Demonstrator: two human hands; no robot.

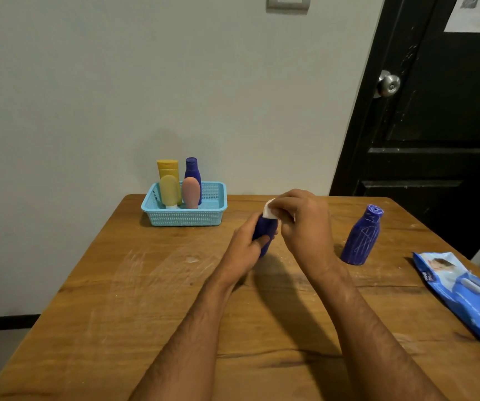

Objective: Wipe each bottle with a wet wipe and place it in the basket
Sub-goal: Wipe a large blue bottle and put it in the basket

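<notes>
We are holding a blue bottle (265, 230) above the middle of the surface (152, 299), our left hand (247, 250) curling its grip round the lower body, so the bottle's long axis is running nearly upright, leaning a little toward the right, with its top pointing up and away from us. Our right hand (302, 224) is pinching a white wipe (270, 211) against the bottle's top end, the grip pressed together on it. A second blue bottle (361, 237), marked with pale scribbles, is standing upright on the surface to the right, cap up, well apart from our hands. At the far left edge the basket (185, 217) is sitting with four bottles standing inside: a yellow one (168, 169) and a blue one (192, 169) at the back, a pale yellow one (170, 191) and a pink one (191, 192) in front, all toward its left side, leaving its right part open. The wipe pack (464, 293) is lying flat at the right edge, partly overhanging. Between our hands and the basket the surface is giving open room, as is the wide near-left stretch.
</notes>
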